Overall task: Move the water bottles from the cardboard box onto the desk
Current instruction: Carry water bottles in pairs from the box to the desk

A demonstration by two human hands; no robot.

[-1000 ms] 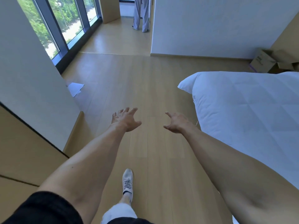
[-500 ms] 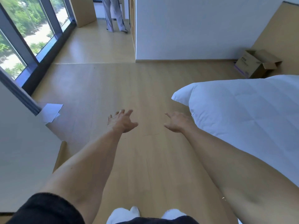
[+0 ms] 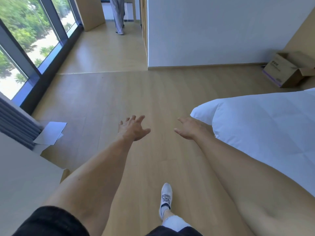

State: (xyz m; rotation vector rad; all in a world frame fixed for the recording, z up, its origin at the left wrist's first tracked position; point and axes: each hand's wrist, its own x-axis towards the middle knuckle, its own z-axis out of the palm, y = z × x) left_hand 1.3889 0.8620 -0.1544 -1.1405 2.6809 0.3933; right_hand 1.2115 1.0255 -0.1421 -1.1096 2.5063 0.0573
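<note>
Head view: left hand (image 3: pixel 132 129), right hand (image 3: pixel 188 129) empty, fingers spread; cardboard box (image 3: pixel 281 72) far right.

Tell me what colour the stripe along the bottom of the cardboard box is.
Purple, on the brown cardboard box, seen in the head view.

view swung right | cardboard box (image 3: pixel 288 70) fully visible; white shoe (image 3: pixel 166 198) stepped forward
</note>
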